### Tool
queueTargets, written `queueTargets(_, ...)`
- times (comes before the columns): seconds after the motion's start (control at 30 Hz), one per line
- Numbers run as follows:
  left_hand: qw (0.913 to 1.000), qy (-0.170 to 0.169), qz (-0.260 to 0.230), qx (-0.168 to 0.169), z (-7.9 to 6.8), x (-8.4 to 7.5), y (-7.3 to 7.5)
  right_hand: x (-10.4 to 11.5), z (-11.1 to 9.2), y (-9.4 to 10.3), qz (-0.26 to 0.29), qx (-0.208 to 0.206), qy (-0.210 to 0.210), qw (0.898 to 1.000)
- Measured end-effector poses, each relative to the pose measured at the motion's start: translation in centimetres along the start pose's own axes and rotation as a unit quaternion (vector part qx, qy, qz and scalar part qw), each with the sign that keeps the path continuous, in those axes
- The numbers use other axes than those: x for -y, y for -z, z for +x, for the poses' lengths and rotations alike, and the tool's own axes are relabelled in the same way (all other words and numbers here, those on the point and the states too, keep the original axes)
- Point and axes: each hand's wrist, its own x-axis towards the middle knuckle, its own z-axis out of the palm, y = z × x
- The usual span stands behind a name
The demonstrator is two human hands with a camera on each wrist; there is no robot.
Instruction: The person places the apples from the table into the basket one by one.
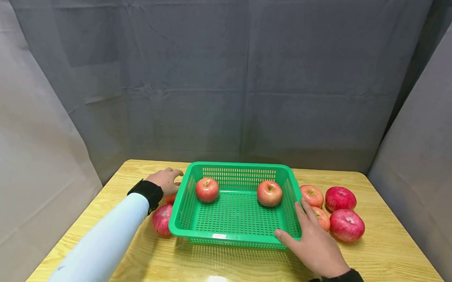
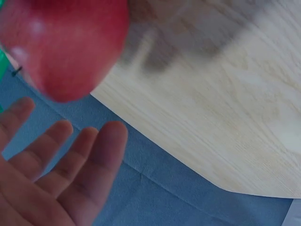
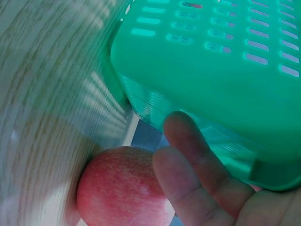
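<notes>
A green plastic basket (image 1: 229,238) stands on the table with two red apples inside, a left apple (image 1: 207,190) and a right apple (image 1: 269,193). My left hand (image 1: 165,181) is beside the basket's left wall, above apples partly hidden by hand and basket. In the left wrist view its fingers (image 2: 106,155) are spread, with a gap to a red apple (image 2: 66,47). At the front right corner, my right hand (image 1: 317,246) touches the basket, thumb at the front rim, fingers lying nearly straight along the right side. An apple (image 3: 124,186) sits beside those fingers.
To the basket's right lie several apples, among them a dark red apple (image 1: 347,225) and another behind it (image 1: 340,199). A pink-red apple (image 1: 162,219) lies at the left. Grey cloth (image 1: 228,82) hangs behind the wooden table (image 1: 212,271), with pale cloth at both sides.
</notes>
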Motion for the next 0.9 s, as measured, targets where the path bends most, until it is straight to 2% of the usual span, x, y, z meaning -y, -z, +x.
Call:
queueTargets(0.27,0.9999,-0.011,-0.003,0.007,0.1,-0.8,-0.6,0.0,0.0,-0.1,0.000,0.000,-0.002,1.000)
queueTargets(0.6,0.9997,-0.008,-0.017,0.016,0.2,-0.5,-1.2,-0.1,-0.2,-0.3,0.001,-0.003,0.004,1.000)
queueTargets(0.9,0.9996,-0.027,-0.011,0.007,0.7,-0.1,-2.0,-0.1,-0.2,-0.1,0.004,-0.005,0.007,1.000)
